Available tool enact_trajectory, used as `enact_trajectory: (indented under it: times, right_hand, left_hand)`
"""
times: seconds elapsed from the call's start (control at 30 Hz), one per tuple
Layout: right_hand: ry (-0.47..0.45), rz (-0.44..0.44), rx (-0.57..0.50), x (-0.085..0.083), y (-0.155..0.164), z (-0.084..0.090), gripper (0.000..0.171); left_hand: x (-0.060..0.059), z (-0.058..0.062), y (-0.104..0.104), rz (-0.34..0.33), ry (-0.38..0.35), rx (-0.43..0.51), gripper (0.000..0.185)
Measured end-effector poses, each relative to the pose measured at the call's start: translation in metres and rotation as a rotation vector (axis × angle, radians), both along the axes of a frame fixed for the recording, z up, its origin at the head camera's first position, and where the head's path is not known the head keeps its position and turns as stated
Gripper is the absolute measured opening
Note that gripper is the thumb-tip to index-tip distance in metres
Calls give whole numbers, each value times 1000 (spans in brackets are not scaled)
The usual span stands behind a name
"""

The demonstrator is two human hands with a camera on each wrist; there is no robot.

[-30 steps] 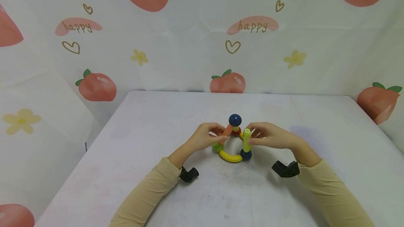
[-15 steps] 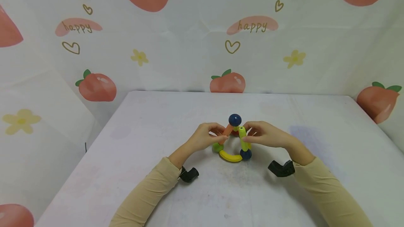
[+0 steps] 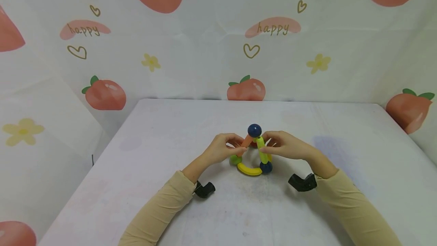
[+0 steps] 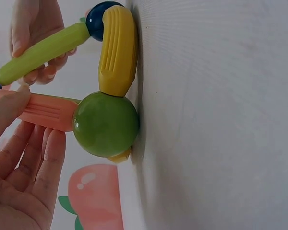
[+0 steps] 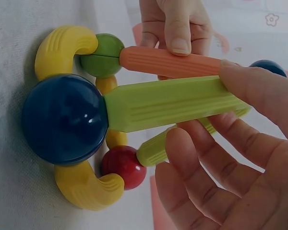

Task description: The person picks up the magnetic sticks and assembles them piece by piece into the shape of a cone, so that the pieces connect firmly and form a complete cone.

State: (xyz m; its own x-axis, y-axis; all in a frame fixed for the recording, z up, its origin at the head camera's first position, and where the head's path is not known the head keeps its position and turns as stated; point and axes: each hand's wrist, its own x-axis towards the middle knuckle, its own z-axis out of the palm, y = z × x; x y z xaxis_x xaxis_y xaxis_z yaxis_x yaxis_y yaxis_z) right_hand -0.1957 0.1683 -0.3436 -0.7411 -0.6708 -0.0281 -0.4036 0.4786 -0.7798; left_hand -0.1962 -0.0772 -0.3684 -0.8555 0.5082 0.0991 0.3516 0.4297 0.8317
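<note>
On the table stands a pyramid of toy building rods and balls. My left hand (image 3: pixel 222 148) pinches the slanted orange rod (image 4: pixel 48 112), which rises from the green ball (image 4: pixel 105 124) to the top blue ball (image 3: pixel 254 130). Between thumb and fingers my right hand (image 3: pixel 290 145) holds a light green rod (image 5: pixel 158 105), its foot on the lower blue ball (image 5: pixel 65 120). That rod leans inward, its upper end close to the top ball in the head view. Behind it, a second light green rod (image 5: pixel 156 147) climbs from the red ball (image 5: pixel 124 167). Curved yellow pieces (image 3: pixel 249 169) link the base balls.
The white table (image 3: pixel 191 124) reaches back to a hanging cloth (image 3: pixel 205 48) printed with fruit, hearts and flowers. Black curved mounts (image 3: pixel 302 182) sit at both wrists, low over the tabletop.
My right hand has moved left, tilting the light green rod from nearly upright toward the top blue ball. The left hand stays put on the orange rod.
</note>
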Motion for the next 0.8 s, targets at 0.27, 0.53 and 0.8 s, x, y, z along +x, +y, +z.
enact_trajectory:
  times: [0.27, 0.53, 0.8]
  right_hand:
    - [6, -1, 0, 0, 0, -2, 20]
    - [23, -13, 0, 2, -1, -4, 21]
    - [108, -41, 39, 10, -6, -10, 32]
  left_hand:
    - [1, 0, 2, -9, -29, 5, 24]
    - [2, 1, 2, -8, -18, -3, 25]
    - [1, 0, 0, -23, -6, -34, 24]
